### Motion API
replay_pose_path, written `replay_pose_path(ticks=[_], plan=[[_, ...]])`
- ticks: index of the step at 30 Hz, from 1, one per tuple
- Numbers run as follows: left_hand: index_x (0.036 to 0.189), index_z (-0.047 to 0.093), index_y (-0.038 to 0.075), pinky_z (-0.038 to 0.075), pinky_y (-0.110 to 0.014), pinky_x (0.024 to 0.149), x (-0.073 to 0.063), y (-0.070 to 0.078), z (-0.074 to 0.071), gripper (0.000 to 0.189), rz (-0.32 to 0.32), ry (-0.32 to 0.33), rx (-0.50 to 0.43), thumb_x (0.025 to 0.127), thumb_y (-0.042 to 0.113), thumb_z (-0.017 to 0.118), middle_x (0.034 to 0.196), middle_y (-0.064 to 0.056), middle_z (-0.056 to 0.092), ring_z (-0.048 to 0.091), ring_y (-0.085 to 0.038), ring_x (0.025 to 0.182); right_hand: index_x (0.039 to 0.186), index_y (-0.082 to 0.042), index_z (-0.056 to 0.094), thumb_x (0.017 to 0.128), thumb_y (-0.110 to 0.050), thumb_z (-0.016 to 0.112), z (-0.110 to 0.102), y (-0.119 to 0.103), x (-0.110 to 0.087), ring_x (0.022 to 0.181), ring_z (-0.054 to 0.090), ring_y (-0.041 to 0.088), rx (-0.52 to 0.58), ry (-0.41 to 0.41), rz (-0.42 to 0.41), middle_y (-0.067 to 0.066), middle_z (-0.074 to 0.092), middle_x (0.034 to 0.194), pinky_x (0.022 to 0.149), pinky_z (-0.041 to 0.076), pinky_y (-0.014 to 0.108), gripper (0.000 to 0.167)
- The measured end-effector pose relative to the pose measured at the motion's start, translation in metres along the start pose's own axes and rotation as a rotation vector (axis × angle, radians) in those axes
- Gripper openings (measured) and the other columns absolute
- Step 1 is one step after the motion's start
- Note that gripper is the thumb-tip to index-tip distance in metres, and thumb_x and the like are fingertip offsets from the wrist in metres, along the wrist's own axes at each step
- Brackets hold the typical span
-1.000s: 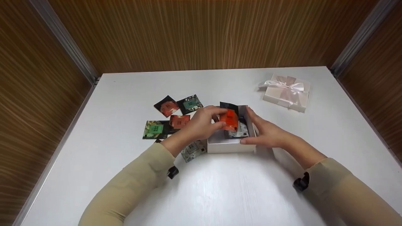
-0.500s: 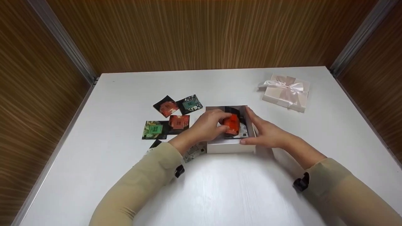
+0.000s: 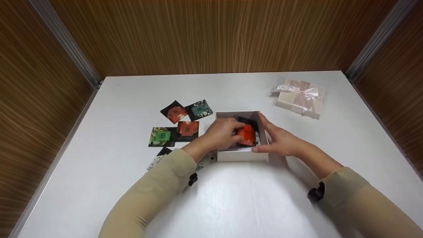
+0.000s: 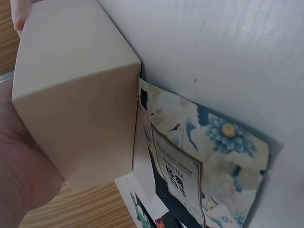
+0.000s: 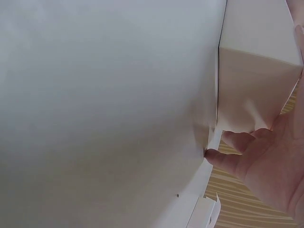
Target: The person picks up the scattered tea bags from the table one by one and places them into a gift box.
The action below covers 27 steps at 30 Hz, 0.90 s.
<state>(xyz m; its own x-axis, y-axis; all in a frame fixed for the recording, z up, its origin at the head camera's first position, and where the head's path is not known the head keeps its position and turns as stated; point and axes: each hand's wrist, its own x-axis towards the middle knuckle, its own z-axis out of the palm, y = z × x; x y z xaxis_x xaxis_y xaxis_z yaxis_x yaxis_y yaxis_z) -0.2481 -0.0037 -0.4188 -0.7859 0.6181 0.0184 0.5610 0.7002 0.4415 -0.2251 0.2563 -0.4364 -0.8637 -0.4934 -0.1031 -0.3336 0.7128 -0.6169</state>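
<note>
In the head view, my left hand (image 3: 224,134) reaches into an open white box (image 3: 243,156) and pinches an orange-red tea sachet (image 3: 247,135). Under and beside that sachet, dark and pale sachets show partly inside the box. My right hand (image 3: 282,141) rests along the box's right side, its thumb at the front edge and a finger near the back corner. A white tea sachet (image 4: 221,142) with blue flowers leans by the box in the left wrist view. The left fingertips are hidden there behind the box wall.
Several tea sachets lie left of the box, among them a green one (image 3: 162,136), a red one (image 3: 188,128) and a teal one (image 3: 199,110). A pale box lid (image 3: 300,97) with a satin bow lies at the back right. Wood-grain panels (image 3: 214,36) enclose the table.
My left hand has lowered the orange-red sachet into the box and moved it slightly right and toward the front. The dark sachet behind it sits lower. My right hand stays in place.
</note>
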Motion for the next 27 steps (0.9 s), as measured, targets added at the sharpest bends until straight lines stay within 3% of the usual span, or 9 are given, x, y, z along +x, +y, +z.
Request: replay_pose_path(ticks=[8, 17, 27], plan=[[0.145, 0.069, 0.018, 0.045, -0.044, 0.109, 0.0038, 0.0024, 0.0019, 0.046, 0.018, -0.022, 0.103, 0.102, 0.034, 0.072, 0.129, -0.004, 0.073, 0.066, -0.021, 0.118, 0.172, -0.018, -0.004, 0.09, -0.055, 0.082, -0.0007, 0.0, -0.0006, 0.157, 0.025, 0.04, 0.019, -0.001, -0.01, 0.015, 0.01, 0.176, 0.125, 0.025, 0.058, 0.124], [0.144, 0.07, 0.023, 0.046, -0.047, 0.107, 0.0071, 0.0036, 0.0035, 0.043, 0.02, -0.047, 0.16, 0.103, 0.037, 0.071, 0.131, 0.0, 0.073, 0.065, -0.019, 0.116, 0.172, -0.017, -0.004, 0.09, -0.055, 0.082, -0.0011, 0.0006, -0.0002, 0.156, 0.026, 0.039, 0.011, -0.004, -0.008, 0.016, 0.01, 0.176, 0.125, 0.025, 0.058, 0.125], [0.147, 0.067, 0.027, 0.047, -0.048, 0.103, 0.0099, 0.0064, 0.0046, 0.045, -0.021, -0.085, 0.22, 0.104, 0.038, 0.069, 0.132, 0.001, 0.072, 0.065, -0.021, 0.115, 0.172, -0.02, -0.005, 0.09, -0.057, 0.081, 0.0003, 0.0011, 0.0004, 0.157, 0.025, 0.039, 0.012, -0.002, -0.01, 0.015, 0.009, 0.176, 0.125, 0.024, 0.058, 0.124]])
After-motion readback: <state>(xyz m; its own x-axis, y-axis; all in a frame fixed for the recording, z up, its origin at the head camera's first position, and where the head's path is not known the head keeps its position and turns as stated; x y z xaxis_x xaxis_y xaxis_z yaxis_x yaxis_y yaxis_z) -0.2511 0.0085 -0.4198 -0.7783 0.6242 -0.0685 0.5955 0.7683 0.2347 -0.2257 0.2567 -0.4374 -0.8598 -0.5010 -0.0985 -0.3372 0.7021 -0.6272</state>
